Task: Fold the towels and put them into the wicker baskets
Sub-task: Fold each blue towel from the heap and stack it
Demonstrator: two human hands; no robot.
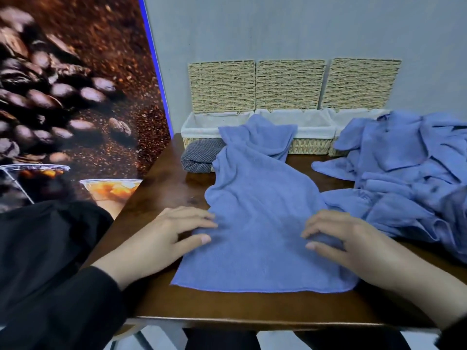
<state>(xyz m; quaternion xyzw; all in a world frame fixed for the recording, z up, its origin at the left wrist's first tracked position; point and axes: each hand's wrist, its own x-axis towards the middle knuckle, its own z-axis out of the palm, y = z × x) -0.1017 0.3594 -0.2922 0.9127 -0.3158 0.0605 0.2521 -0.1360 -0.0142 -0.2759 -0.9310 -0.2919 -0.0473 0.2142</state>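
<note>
A blue towel [257, 205] lies spread lengthwise on the dark wooden table [161, 296], its far end rumpled and draped against the wicker baskets. My left hand [174, 236] rests flat on the towel's left edge, fingers straight. On the towel's right side, my right hand [338, 238] presses with its fingers slightly bent. Three wicker baskets with white liners stand at the back: left [199, 127], middle [313, 137], right [346, 117], each with its lid leaning open against the wall.
A heap of several blue towels [409, 178] fills the table's right side. A rolled grey striped cloth [199, 157] lies in front of the left basket. A coffee-bean poster panel [70, 97] bounds the left. The table's front edge runs just below my wrists.
</note>
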